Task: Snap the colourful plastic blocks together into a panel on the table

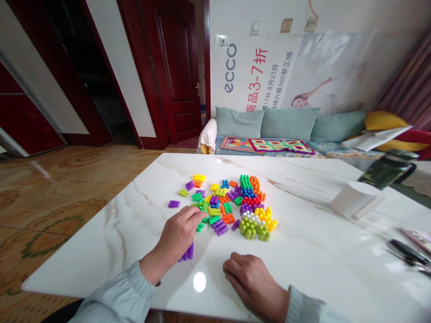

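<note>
My left hand [180,235] reaches to the near left edge of a spread of coloured plastic pieces, its fingertips pinched together by some green pieces [214,220]. What those fingers hold, if anything, is hidden. Purple pieces [188,252] lie partly covered beneath this hand. Loose capsule-like pieces in purple, orange, yellow, green and blue lie in small groups beyond it, such as an orange group [228,218]. On the right, pieces stand upright in close rows by colour, with lime-green ones [249,229] nearest me. Curled on the tabletop, my right hand [254,280] shows nothing in its fingers.
The white marble-patterned table [141,215] carries a white paper box [357,199], a dark green flask [389,168] and black-handled keys [409,253] on the right. Behind the table is a sofa with pale green cushions [291,123]. A dark red door [177,67] stands further left.
</note>
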Tool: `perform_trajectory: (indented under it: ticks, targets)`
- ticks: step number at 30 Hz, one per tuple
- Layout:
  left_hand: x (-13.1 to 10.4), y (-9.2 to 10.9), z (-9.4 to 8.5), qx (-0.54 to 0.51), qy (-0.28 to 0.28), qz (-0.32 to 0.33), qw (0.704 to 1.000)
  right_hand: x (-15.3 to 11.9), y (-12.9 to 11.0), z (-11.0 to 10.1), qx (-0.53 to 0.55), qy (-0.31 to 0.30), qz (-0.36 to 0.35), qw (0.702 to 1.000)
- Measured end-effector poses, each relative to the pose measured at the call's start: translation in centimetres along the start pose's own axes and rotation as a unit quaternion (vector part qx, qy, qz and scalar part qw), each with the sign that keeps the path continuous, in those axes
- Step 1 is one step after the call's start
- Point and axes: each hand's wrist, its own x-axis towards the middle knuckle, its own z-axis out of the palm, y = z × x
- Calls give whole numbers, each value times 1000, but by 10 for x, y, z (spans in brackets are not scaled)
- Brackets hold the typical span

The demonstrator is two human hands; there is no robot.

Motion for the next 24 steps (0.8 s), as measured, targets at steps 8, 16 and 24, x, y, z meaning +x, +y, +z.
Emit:
perform_trajectory:
  ticks: [8,16,24]
  targets:
    - [2,-1,-5,0,73,29,997,0,0,1,6,1,1,1000]
    - [4,1,-10,-13,107,45,993,0,-2,-3,5,-1,0,1000]
    - [2,0,-10,-12,109,45,993,0,-1,-1,4,-1,0,1000]
